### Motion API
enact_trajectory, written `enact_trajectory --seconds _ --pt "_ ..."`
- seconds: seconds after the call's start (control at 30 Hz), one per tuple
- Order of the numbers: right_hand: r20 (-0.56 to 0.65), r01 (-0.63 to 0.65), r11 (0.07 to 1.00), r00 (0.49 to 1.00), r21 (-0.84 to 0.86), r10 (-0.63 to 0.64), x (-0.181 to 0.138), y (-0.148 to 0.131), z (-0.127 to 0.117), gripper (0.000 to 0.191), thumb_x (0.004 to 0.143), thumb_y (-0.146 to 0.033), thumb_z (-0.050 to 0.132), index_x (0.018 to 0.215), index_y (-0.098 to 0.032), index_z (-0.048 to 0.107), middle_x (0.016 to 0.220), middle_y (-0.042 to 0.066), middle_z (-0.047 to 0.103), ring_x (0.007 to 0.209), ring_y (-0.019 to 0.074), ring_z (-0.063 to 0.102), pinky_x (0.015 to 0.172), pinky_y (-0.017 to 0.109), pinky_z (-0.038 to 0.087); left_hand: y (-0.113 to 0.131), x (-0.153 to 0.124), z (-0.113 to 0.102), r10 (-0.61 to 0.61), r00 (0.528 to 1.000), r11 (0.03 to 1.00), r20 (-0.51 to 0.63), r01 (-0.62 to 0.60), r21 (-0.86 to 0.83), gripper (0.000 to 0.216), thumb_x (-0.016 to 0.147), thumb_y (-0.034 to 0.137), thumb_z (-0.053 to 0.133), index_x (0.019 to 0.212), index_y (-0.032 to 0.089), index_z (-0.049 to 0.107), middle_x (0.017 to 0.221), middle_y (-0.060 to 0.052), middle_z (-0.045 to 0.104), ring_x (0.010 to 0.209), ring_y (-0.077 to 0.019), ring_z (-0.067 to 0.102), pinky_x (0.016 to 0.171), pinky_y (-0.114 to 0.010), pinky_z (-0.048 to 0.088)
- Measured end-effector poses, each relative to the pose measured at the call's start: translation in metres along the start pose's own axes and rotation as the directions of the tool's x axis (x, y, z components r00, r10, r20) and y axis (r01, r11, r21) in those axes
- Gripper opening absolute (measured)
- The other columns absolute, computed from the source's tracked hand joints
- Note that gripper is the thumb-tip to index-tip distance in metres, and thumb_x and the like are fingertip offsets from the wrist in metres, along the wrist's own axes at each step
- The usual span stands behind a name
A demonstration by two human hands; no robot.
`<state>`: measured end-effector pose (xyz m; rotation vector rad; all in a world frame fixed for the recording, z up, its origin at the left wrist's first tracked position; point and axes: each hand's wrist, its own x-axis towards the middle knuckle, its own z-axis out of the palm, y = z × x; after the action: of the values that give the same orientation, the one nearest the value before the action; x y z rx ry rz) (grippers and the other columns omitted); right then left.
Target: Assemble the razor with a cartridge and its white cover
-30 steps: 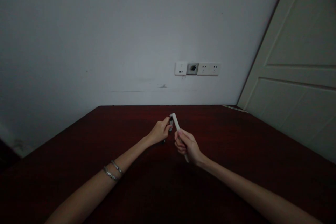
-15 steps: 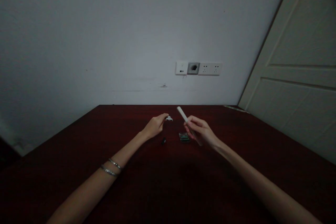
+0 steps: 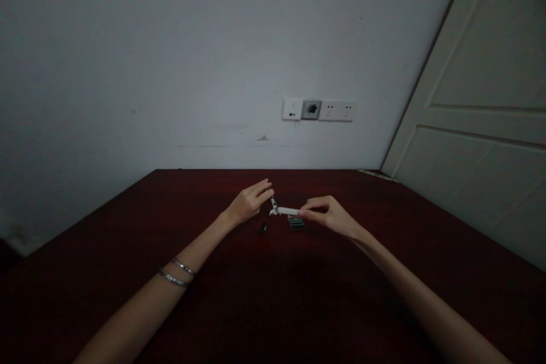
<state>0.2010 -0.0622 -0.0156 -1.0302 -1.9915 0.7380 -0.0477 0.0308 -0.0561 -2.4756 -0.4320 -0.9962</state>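
Note:
My right hand (image 3: 330, 215) pinches a white pen-like stick (image 3: 288, 211) and holds it level, its tip pointing left. My left hand (image 3: 248, 202) pinches a small thin metal piece (image 3: 272, 203) that meets the stick's tip. Both hands hover just above a dark red table (image 3: 273, 290). Under the stick lies a small greenish ridged part (image 3: 296, 222). A small black piece (image 3: 263, 228) lies on the table below my left hand. Two silver bangles (image 3: 177, 273) sit on my left forearm.
A white wall rises behind the table with a row of sockets (image 3: 318, 110). A pale panelled door (image 3: 482, 119) stands at the right, next to the table's far right corner.
The hands drew apart half a second ago, baring the greenish part and black piece. Now the right hand has swung the stick down to level, and its tip meets the left hand's metal piece.

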Motion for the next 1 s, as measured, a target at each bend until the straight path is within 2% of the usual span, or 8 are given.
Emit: enact_trajectory --seconds 0.13,0.27,0.43,0.7,0.8,0.87,0.93,1.0 --pt "-0.001 -0.027 1.000 1.000 0.001 0.027 0.000 -0.001 -0.001 0.021 0.074 -0.035 0.061 0.067 -0.017 0.069 0.064 0.002 0.063 0.060 0.0140 0.053 0.058 0.026 0.038 -0.001 -0.002 -0.001 0.020 1.000 1.000 -0.018 -0.020 0.022 0.038 0.076 -0.005 0.036 0.107 0.011 0.053 0.116 -0.015 0.055 0.122 -0.0230 0.042 0.091 -0.041 0.048" --pt "0.061 -0.006 1.000 0.998 0.009 0.005 0.000 -0.004 0.007 0.022 0.075 -0.035 0.060 0.070 -0.016 0.070 0.065 0.003 0.064 0.060 0.0137 0.053 0.058 0.026 0.038 0.001 -0.002 -0.002 0.045 0.999 0.998 -0.017 -0.044 0.037 0.037 0.077 -0.004 0.036 0.105 0.011 0.053 0.114 -0.015 0.056 0.121 -0.0233 0.043 0.091 -0.041 0.048" --pt "0.042 -0.069 0.998 0.997 0.012 0.068 -0.001 0.002 -0.005 0.022 0.074 -0.036 0.061 0.069 -0.017 0.070 0.066 0.003 0.065 0.062 0.0149 0.055 0.061 0.028 0.040 0.000 -0.004 -0.006 0.020 1.000 0.999 -0.013 -0.019 0.028 0.038 0.075 -0.004 0.036 0.105 0.011 0.054 0.113 -0.015 0.056 0.120 -0.0242 0.044 0.090 -0.042 0.049" --pt "0.032 0.025 1.000 0.999 -0.005 -0.025 0.000 0.000 0.004 0.022 0.074 -0.037 0.060 0.070 -0.018 0.071 0.067 0.002 0.065 0.063 0.0151 0.056 0.061 0.027 0.040 0.002 -0.006 -0.005 -0.021 1.000 1.000 -0.001 0.021 -0.001 0.039 0.074 -0.003 0.037 0.106 0.012 0.054 0.114 -0.013 0.056 0.119 -0.0223 0.046 0.091 -0.041 0.048" --pt "-0.060 -0.028 0.997 0.998 -0.078 0.023 -0.001 0.015 -0.013 0.025 0.073 -0.040 0.060 0.071 -0.017 0.071 0.069 0.003 0.066 0.065 0.0168 0.056 0.061 0.028 0.040 0.001 -0.003 -0.008 -0.145 0.988 0.988 -0.050 0.142 -0.060 0.036 0.076 0.001 0.039 0.107 0.013 0.054 0.111 -0.012 0.059 0.112 -0.0204 0.052 0.092 -0.040 0.047" --pt "-0.135 -0.055 0.992 0.990 -0.113 0.039 0.000 0.022 -0.025 0.028 0.073 -0.042 0.059 0.073 -0.017 0.071 0.070 0.004 0.066 0.066 0.0176 0.057 0.060 0.028 0.040 0.003 0.001 -0.011 -0.284 0.956 0.952 -0.071 0.273 -0.135 0.031 0.079 0.006 0.042 0.106 0.014 0.053 0.104 -0.011 0.062 0.102 -0.0192 0.058 0.089 -0.038 0.048" --pt "-0.179 -0.044 0.992 0.984 -0.121 0.021 0.003 0.023 -0.031 0.028 0.074 -0.042 0.058 0.074 -0.016 0.070 0.071 0.004 0.067 0.067 0.0181 0.057 0.061 0.028 0.041 0.008 0.005 -0.012 -0.452 0.892 0.863 -0.027 0.429 -0.268 0.024 0.081 0.013 0.044 0.103 0.014 0.053 0.094 -0.009 0.065 0.087 -0.0178 0.063 0.081 -0.034 0.051" --pt "-0.206 -0.011 0.992 0.978 -0.127 -0.015 0.008 0.019 -0.030 0.027 0.075 -0.040 0.058 0.075 -0.017 0.070 0.074 0.004 0.068 0.069 0.0183 0.058 0.063 0.029 0.041 0.019 0.010 -0.011 -0.588 0.802 0.689 0.105 0.564 -0.455 0.015 0.082 0.018 0.046 0.095 0.014 0.052 0.079 -0.005 0.065 0.073 -0.0158 0.064 0.071 -0.030 0.052"
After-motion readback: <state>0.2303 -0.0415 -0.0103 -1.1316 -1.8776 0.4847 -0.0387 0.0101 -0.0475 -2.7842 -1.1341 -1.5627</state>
